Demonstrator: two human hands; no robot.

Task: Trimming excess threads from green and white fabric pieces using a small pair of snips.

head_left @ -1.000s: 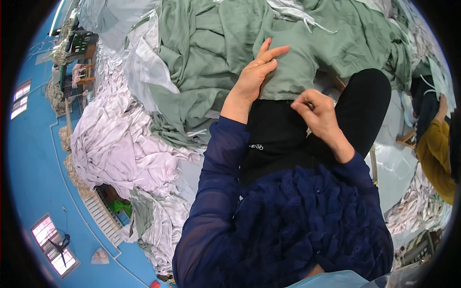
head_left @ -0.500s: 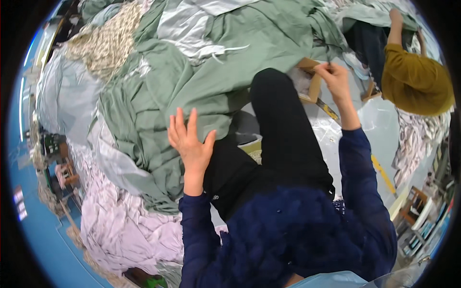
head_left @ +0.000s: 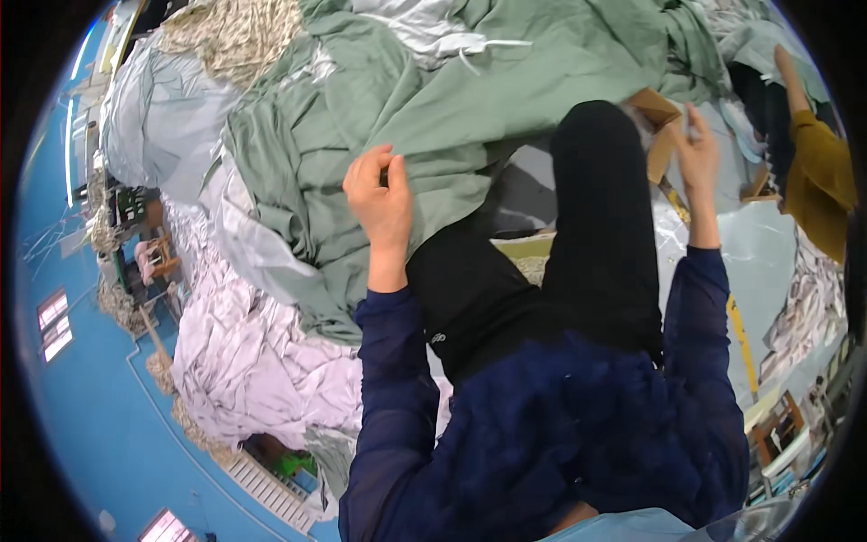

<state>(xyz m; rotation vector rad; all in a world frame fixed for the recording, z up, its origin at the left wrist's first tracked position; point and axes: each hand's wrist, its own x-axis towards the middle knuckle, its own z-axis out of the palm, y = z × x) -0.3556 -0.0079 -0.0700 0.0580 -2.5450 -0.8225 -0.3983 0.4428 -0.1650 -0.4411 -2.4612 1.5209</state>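
A large green cloth (head_left: 379,117) lies in a rumpled heap before me, its near edge by my left knee. Above it is my left hand (head_left: 381,194), the fingers loosely bent and the thumb apart, with nothing visible between them. To the right, my right hand (head_left: 699,158) is beside an open cardboard box (head_left: 657,108). Its thumb and forefinger are apart, and I see nothing held there. A white piece with narrow ties (head_left: 470,43) rests on the green cloth. The box's inside is mostly hidden.
Pale lilac cloth (head_left: 271,361) is piled at the left, with light grey-blue cloth (head_left: 163,122) and patterned beige cloth (head_left: 239,36) farther back. At far right, a person in a mustard sleeve (head_left: 817,172) reaches toward other cloth. Yellow tape (head_left: 742,348) marks the grey floor.
My left fingers have gone from spread to bent. My right thumb and forefinger have parted; a small dark thing seen at their tips earlier no longer shows. The whole view has shifted.
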